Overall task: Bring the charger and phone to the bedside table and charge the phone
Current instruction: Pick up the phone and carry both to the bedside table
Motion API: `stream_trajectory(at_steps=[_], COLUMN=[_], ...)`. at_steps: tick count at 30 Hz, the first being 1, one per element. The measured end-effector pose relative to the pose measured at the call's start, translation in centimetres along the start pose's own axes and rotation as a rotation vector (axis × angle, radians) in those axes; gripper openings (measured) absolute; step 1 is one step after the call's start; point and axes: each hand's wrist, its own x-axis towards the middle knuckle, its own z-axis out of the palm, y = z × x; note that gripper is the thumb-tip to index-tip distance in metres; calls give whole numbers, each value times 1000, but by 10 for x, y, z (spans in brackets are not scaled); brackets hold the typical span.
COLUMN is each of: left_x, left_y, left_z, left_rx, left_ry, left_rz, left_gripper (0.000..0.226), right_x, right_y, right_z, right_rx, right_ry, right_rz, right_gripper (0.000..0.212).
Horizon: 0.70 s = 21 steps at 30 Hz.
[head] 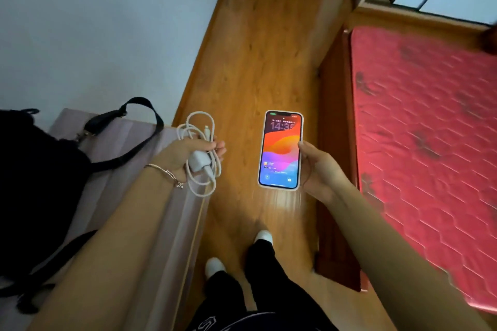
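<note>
Above a wooden floor (258, 67), your left hand (185, 154) closes around a white charger brick with coiled cable (200, 158), loops dangling below the fist. Your right hand (320, 169) pinches a lit, white-cased smartphone (281, 149) by its edge, screen up.

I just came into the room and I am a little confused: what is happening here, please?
A person stands on the wooden floor between a bed and a surface holding a black bag. The left hand grips a white charger with its coiled cable. The right hand holds a phone, screen lit. Cable and phone are not connected, and no bedside table is visible.
</note>
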Motion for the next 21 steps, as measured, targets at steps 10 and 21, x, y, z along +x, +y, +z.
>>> stream_trajectory(at_steps=[10,21], left_x=[75,140], left_y=[16,66], left_z=[81,116], left_rx=[28,103], left_ry=[25,46], left_rz=[-36,-60], left_gripper=[14,14], right_x=[23,87], right_y=[-75,-129], right_z=[-71,-94], right_rx=[112,203], right_ry=[40,13], right_rz=[-35,-21], right_gripper=[44,43])
